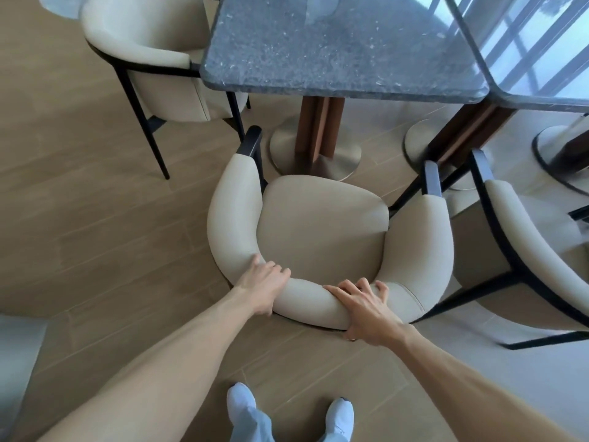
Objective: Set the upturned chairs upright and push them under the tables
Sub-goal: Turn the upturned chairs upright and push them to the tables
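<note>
Both hands on the chair's backrest, ready to push it under the table.

The cream chair point(322, 237) stands upright on the floor facing the stone table point(334, 49). Left hand point(263, 287) and right hand point(365, 309) curl their fingers over the padded backrest. It looks firm, fairly heavy; the rigid top rail gives the safest hold.

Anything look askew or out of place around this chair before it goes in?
Nothing damaged or spilled. The chair, gripped by the left hand and right hand, stands upright but clear of the table. The right-hand chair looks tilted.
</note>
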